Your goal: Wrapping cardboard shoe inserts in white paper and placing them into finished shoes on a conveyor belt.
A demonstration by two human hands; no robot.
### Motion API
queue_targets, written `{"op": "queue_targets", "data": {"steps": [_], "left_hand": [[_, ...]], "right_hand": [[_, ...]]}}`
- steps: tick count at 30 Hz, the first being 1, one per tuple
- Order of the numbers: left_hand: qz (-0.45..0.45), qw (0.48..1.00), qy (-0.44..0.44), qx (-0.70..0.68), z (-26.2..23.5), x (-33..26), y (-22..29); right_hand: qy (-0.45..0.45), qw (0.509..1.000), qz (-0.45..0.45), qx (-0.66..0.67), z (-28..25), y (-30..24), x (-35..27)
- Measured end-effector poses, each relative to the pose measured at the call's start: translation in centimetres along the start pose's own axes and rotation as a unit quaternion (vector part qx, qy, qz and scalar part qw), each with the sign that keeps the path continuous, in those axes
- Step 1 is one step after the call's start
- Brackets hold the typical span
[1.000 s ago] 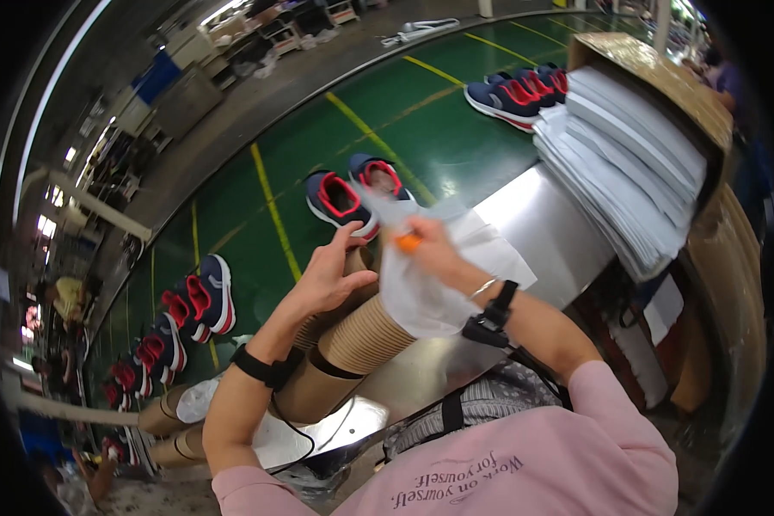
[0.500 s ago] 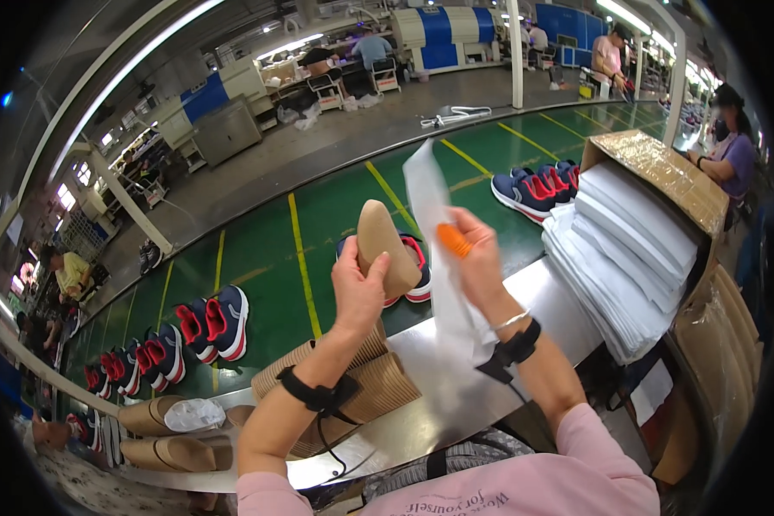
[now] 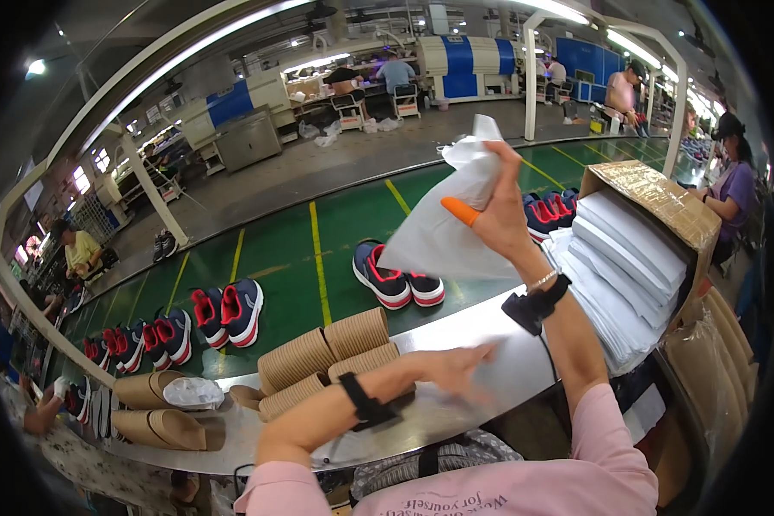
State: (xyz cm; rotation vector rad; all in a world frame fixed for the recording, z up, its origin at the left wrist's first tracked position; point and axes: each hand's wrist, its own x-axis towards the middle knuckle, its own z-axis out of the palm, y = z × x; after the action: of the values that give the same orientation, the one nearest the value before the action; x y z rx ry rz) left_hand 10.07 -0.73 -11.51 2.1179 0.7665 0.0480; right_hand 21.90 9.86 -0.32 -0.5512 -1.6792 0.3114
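Note:
My right hand (image 3: 500,211), with an orange cover on its thumb, is closed on a sheet of thin white paper (image 3: 445,225). The paper hangs bunched at the fingers and spreads down in a cone. Whether anything is wrapped inside, I cannot tell. Just below its tip stands a pair of navy shoes (image 3: 393,288) with red lining, on the green conveyor. My left hand (image 3: 457,371) is blurred over the metal ledge (image 3: 512,331), fingers stretched apart and seemingly holding nothing. Left of it lie nested ribbed brown paper shoe inserts (image 3: 297,359).
A cardboard box (image 3: 658,185) on its side spills stacked white paper sheets (image 3: 615,275) at the right. More shoe pairs (image 3: 228,311) line the conveyor (image 3: 288,258). Smooth brown inserts (image 3: 159,427) and a clear plastic bundle (image 3: 193,392) lie at left. A person in purple (image 3: 733,172) sits far right.
My right hand has risen with the white paper, which is now bunched and spread. My left hand has dropped toward the ledge; the smooth brown insert it held no longer shows there.

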Motion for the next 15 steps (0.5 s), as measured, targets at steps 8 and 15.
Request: {"op": "queue_targets", "data": {"steps": [8, 15], "left_hand": [[0.331, 0.587, 0.398, -0.622, -6.1, 3.1, 4.9], [0.287, 0.604, 0.491, -0.558, -8.5, 2.0, 5.2]], "right_hand": [[0.205, 0.956, -0.024, 0.21, -1.4, -3.3, -5.4], [0.191, 0.937, -0.038, 0.291, -2.0, -3.3, -5.9]]}}
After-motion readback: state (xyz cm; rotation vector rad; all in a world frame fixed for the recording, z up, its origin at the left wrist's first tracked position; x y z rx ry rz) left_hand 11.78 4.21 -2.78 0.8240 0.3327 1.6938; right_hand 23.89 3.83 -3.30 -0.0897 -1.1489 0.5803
